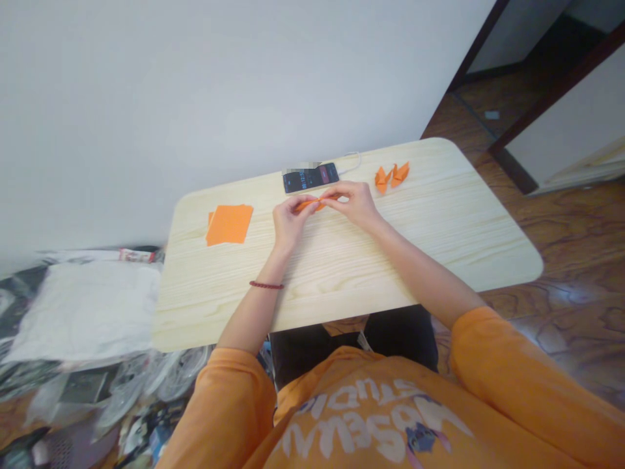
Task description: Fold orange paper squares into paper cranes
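Note:
Between both hands, just in front of the phone, is a small piece of folded orange paper [319,202], mostly covered by fingers. My left hand [290,219] is closed in a pinch on its left part. My right hand [355,202] pinches the same paper from the right, thumb and forefinger meeting near its middle. To the left lies a stack of square orange paper sheets [229,225]. Two folded orange paper figures, one [381,180] beside the other [400,173], stand at the back right of the table.
A phone [310,178] with a lit screen lies at the table's back edge, a white cable [352,163] running from its right end. The pale wooden table [342,280] stands against a white wall. Bagged items and a white bundle [92,306] lie left of the table.

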Motion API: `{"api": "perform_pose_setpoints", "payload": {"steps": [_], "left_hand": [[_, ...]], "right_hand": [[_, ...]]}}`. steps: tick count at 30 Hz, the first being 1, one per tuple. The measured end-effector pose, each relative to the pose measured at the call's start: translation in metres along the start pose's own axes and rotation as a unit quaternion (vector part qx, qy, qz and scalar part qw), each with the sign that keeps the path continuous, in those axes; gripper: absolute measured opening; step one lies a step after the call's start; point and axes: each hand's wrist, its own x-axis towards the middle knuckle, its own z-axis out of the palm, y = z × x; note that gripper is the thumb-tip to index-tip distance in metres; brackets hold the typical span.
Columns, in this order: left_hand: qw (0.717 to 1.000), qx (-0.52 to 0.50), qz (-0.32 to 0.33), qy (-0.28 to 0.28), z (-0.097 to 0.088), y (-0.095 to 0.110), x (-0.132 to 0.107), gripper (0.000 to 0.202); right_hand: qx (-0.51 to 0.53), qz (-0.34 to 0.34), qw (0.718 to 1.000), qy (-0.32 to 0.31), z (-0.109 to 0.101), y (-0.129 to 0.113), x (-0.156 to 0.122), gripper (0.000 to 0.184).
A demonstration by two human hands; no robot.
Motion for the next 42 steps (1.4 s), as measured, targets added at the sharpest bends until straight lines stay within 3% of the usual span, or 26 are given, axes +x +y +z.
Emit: {"api": "perform_pose_setpoints", "payload": {"steps": [9, 26, 42], "left_hand": [[1.000, 0.003, 0.008, 0.022, 0.001, 0.001, -0.001, 0.017], [0.999, -0.018, 0.040, 0.019, 0.000, -0.001, 0.001, 0.018], [0.999, -0.025, 0.040, 0.009, 0.001, 0.000, 0.001, 0.013]], "right_hand": [[-0.010, -0.001, 1.000, -0.002, -0.002, -0.003, 0.001, 0.023], [0.126, 0.011, 0.992, 0.016, 0.004, 0.005, 0.004, 0.036], [0.141, 0.009, 0.990, 0.009, 0.003, 0.008, 0.004, 0.028]]}}
